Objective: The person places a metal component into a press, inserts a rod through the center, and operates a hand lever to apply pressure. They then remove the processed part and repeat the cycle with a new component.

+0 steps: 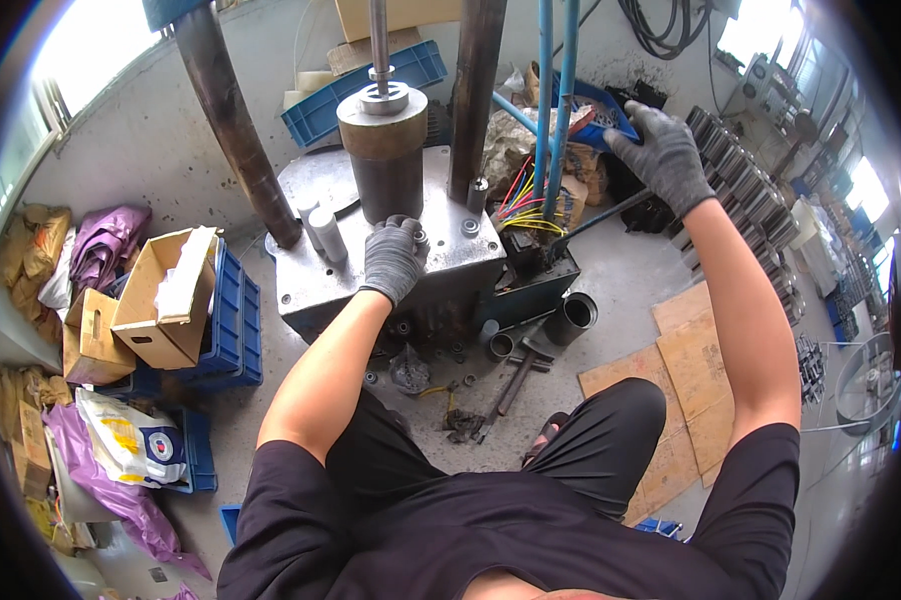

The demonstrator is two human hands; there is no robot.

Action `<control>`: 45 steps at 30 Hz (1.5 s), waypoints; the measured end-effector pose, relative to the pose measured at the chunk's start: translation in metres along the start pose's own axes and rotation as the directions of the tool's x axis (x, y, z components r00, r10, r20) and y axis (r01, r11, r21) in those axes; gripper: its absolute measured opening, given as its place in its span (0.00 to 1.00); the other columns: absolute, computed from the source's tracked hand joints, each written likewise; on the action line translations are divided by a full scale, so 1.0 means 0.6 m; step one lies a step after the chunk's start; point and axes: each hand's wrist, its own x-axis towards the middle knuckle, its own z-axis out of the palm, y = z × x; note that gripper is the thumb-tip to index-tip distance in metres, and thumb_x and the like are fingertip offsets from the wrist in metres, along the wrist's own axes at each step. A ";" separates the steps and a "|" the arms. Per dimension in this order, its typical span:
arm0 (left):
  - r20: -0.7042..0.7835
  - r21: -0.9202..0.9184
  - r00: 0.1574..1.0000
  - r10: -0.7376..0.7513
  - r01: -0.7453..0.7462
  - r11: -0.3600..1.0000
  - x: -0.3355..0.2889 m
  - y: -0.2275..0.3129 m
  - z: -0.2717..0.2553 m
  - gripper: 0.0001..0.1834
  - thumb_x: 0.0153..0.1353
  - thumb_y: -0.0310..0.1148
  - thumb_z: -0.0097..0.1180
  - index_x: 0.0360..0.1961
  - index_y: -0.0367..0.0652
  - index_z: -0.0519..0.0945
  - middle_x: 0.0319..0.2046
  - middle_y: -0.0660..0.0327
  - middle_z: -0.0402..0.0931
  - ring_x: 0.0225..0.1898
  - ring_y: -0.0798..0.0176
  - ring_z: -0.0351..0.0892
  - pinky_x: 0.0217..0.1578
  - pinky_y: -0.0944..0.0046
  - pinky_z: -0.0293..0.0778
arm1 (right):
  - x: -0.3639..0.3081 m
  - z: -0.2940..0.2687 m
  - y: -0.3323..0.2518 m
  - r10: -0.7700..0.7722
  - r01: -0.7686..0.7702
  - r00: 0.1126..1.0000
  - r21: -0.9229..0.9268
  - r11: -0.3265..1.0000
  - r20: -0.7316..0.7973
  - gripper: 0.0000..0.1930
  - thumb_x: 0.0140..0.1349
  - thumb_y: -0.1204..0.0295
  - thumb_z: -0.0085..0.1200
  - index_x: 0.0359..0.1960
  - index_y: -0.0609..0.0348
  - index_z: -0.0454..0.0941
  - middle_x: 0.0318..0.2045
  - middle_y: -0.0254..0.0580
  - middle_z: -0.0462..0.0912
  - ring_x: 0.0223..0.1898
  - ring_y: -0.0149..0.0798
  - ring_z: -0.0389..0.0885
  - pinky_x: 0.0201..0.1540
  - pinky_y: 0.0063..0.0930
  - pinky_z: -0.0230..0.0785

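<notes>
In the head view, the left hand point(395, 258), gloved in grey, is stretched forward from a bare forearm and is laid at the foot of the dark steel cylinder point(384, 150) of a press. Its fingers are curled over a small metal piece point(420, 237) on the grey press table point(441, 262); how firmly that piece is gripped cannot be told, since it is mostly hidden by the glove. The right hand point(663, 152), also gloved, is raised far out to the right with the arm nearly straight, and its fingers are closed round the end of a dark lever point(603, 216) that slopes down toward the blue base of the machine.

The left hand is hemmed in closely: the cylinder stands just behind it, a rusty column point(235, 120) rises to its left and a second column point(474, 95) to its right, while two short grey pins point(323, 230) stand on the table beside it. Open plate is seen only toward the near edge of the table. Around the right hand more room is found, though blue pipes point(556, 90) lie to its left and rows of metal sleeves point(746, 185) are stacked just beyond it.

The small piece lies under the left fingertips, directly before the cylinder's base and well apart from the lever. On the floor below, a short tube point(575, 316) and a hammer point(523, 366) are lying near the person's knee.
</notes>
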 end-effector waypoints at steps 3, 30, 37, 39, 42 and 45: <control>0.017 0.014 0.997 0.072 -0.073 0.997 0.012 -0.007 0.017 0.12 0.56 0.34 0.70 0.40 0.46 0.84 0.47 0.52 0.82 0.51 0.43 0.80 0.53 0.46 0.78 | -0.052 -0.017 0.010 -0.089 0.090 0.995 0.021 0.996 -0.040 0.32 0.67 0.47 0.62 0.61 0.61 0.79 0.49 0.55 0.86 0.52 0.57 0.83 0.61 0.47 0.73; 0.392 -0.781 0.913 0.112 0.266 0.565 -0.118 0.100 -0.018 0.20 0.78 0.30 0.52 0.66 0.36 0.75 0.55 0.55 0.82 0.56 0.63 0.79 0.61 0.60 0.75 | -0.314 0.233 -0.288 -0.173 0.177 0.979 0.885 0.431 -0.111 0.21 0.58 0.74 0.70 0.54 0.61 0.81 0.50 0.49 0.83 0.46 0.50 0.88 0.51 0.37 0.82; 0.556 -0.822 0.829 0.060 0.537 0.192 -0.112 0.112 -0.048 0.23 0.78 0.36 0.54 0.70 0.39 0.73 0.57 0.58 0.81 0.57 0.64 0.80 0.58 0.62 0.78 | -0.287 0.229 -0.300 -0.214 0.048 0.976 0.924 0.380 0.037 0.17 0.59 0.70 0.70 0.49 0.57 0.84 0.41 0.47 0.83 0.43 0.50 0.86 0.48 0.40 0.81; 0.543 -0.825 0.835 0.085 0.513 0.236 -0.105 0.106 -0.047 0.24 0.77 0.36 0.54 0.69 0.39 0.73 0.57 0.59 0.81 0.55 0.65 0.80 0.56 0.64 0.78 | -0.281 0.232 -0.296 -0.191 0.076 0.982 0.925 0.373 -0.004 0.16 0.59 0.69 0.70 0.48 0.57 0.84 0.41 0.46 0.83 0.43 0.50 0.86 0.49 0.39 0.81; 0.401 -0.813 0.915 -0.044 0.378 0.443 -0.072 0.092 -0.054 0.20 0.78 0.36 0.55 0.66 0.39 0.76 0.56 0.59 0.82 0.55 0.64 0.79 0.57 0.63 0.76 | -0.277 0.236 -0.293 -0.070 0.047 0.997 0.948 0.315 -0.026 0.15 0.57 0.75 0.68 0.46 0.60 0.84 0.42 0.47 0.84 0.45 0.48 0.87 0.52 0.37 0.81; -0.110 -0.757 0.994 0.012 -0.092 0.647 0.031 0.055 -0.107 0.19 0.78 0.34 0.55 0.64 0.36 0.76 0.53 0.56 0.83 0.53 0.63 0.80 0.57 0.62 0.75 | -0.268 0.238 -0.288 0.048 0.011 0.999 0.975 0.221 -0.022 0.12 0.56 0.81 0.66 0.43 0.63 0.84 0.46 0.49 0.85 0.49 0.47 0.87 0.55 0.35 0.80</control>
